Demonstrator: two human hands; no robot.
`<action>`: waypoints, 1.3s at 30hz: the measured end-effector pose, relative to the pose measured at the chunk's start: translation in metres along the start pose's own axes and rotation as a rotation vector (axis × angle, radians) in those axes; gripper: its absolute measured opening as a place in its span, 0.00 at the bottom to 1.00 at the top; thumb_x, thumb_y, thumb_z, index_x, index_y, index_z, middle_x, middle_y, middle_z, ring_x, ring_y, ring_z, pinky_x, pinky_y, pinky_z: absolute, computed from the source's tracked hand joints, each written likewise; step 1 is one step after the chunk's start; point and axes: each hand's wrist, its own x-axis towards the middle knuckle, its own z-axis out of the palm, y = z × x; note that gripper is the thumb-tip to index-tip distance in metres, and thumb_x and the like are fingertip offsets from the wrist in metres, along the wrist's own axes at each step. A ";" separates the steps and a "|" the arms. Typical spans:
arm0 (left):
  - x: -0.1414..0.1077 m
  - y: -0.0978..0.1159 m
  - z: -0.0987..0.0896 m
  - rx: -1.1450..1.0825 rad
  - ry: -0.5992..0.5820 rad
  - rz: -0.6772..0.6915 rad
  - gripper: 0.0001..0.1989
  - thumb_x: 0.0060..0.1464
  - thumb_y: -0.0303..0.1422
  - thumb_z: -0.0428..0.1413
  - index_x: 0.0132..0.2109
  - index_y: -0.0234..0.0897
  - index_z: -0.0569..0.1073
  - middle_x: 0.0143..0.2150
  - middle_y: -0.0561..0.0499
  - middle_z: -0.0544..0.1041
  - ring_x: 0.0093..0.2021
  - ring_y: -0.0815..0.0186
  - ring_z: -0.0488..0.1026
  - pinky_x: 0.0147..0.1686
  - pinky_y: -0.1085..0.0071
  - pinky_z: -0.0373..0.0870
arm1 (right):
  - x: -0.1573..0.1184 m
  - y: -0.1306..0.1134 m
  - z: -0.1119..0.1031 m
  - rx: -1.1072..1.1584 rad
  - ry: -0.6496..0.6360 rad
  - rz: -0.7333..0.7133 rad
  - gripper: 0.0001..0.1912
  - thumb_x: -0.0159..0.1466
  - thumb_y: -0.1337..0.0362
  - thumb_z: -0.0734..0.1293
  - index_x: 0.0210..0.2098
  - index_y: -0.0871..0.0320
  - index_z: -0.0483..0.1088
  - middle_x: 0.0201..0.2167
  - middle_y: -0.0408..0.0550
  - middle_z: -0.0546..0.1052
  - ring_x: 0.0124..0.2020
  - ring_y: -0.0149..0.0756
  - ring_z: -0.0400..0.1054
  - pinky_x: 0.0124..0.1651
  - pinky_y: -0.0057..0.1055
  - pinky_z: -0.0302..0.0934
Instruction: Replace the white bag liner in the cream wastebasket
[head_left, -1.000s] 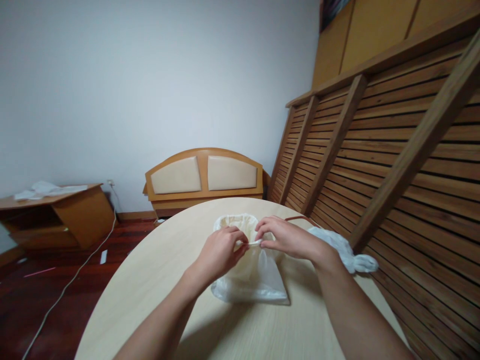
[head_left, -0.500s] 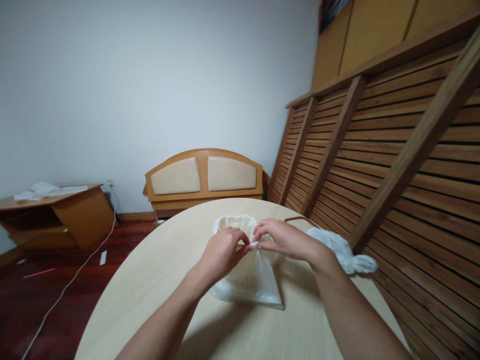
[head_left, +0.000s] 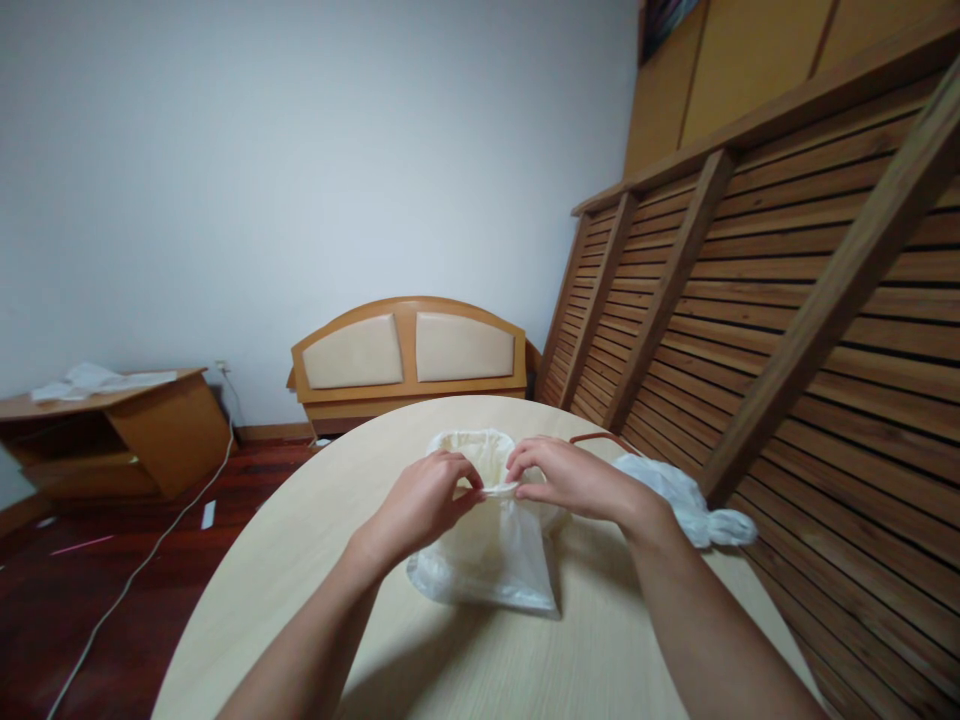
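A thin, translucent white plastic bag (head_left: 487, 565) stands on the round, pale wooden table (head_left: 300, 560), its mouth spread around the rim of a pale container (head_left: 487, 445). My left hand (head_left: 431, 495) pinches the near edge of the bag at the rim between thumb and fingers. Just to the right, my right hand (head_left: 559, 480) pinches the same edge. A short stretch of white rim lies between the two pinches. The loose part of the bag hangs down the near side and flares onto the tabletop. Most of the container's body is hidden behind the bag and my hands.
A knotted white plastic bag (head_left: 682, 495) lies at the table's right edge, near a brown curved strip (head_left: 600, 437). Leaning slatted wood (head_left: 750, 330) borders the right side. A headboard (head_left: 409, 350) stands behind; a low cabinet (head_left: 157, 430) and a cable (head_left: 150, 555) are at left.
My left hand has slid left along the bag's edge, widening the gap between the hands. The bag's lower part has shifted slightly left. My right hand has stayed nearly in place.
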 end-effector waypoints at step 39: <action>-0.010 -0.017 -0.017 -0.080 0.020 0.079 0.11 0.55 0.29 0.65 0.46 0.40 0.78 0.45 0.49 0.80 0.46 0.60 0.75 0.45 0.68 0.69 | 0.003 -0.014 0.000 -0.033 0.009 -0.016 0.10 0.60 0.61 0.76 0.41 0.56 0.80 0.45 0.50 0.81 0.51 0.45 0.71 0.56 0.37 0.61</action>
